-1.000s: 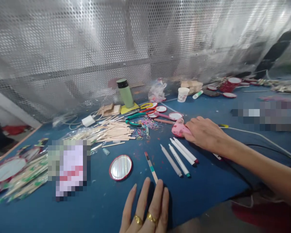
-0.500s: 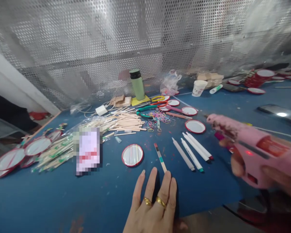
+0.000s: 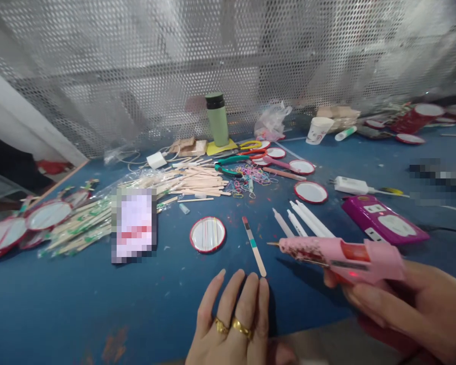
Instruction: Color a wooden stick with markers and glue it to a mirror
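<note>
My right hand [image 3: 414, 304] grips a pink hot glue gun [image 3: 380, 261], its metal nozzle pointing left over the table. Brown stains mark the gun's front, and a small red light glows on its side. My left hand [image 3: 233, 319], with two gold rings, rests palm down at the table's front, fingers stretched out. Just beyond its fingertips lies a popsicle stick [image 3: 255, 247] painted red, dark and teal, with a bare wooden end. To the left of the stick is a round white disc with a red rim [image 3: 207, 234], with thin bands across it.
Several white markers [image 3: 307, 218] lie partly behind the gun, near a purple power strip [image 3: 383, 220]. Wooden sticks [image 3: 201, 180], rubber bands [image 3: 256, 180] and pliers [image 3: 231, 162] lie further back. A green bottle [image 3: 217, 121] and a paper cup [image 3: 319, 130] stand near the mesh wall.
The glue gun has moved left and down, closer to the stick, uncovering the power strip and a white charger. My left fingers have drawn back from the stick's lower end.
</note>
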`<state>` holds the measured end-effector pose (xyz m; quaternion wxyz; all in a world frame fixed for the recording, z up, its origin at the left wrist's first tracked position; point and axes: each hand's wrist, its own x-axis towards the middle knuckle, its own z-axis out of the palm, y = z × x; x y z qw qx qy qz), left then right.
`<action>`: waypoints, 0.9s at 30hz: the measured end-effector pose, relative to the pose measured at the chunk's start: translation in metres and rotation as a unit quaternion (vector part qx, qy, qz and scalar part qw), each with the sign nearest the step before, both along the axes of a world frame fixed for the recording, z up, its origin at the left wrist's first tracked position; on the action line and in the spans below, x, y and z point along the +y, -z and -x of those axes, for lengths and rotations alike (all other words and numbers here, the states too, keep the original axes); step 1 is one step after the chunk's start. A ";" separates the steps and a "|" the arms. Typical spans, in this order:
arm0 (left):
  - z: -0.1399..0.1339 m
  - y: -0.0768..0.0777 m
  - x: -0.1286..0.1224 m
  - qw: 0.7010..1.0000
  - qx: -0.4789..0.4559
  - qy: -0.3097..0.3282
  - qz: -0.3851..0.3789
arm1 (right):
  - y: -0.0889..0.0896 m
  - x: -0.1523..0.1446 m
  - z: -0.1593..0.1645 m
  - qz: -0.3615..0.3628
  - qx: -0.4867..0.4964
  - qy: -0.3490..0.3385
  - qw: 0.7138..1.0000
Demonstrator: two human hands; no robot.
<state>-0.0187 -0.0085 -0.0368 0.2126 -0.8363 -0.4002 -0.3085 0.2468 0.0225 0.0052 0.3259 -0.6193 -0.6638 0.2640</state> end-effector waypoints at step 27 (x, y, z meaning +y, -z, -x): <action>-0.010 -0.004 -0.001 0.998 0.015 -0.041 0.035 | -0.011 0.016 0.026 0.013 -0.029 -0.097 0.995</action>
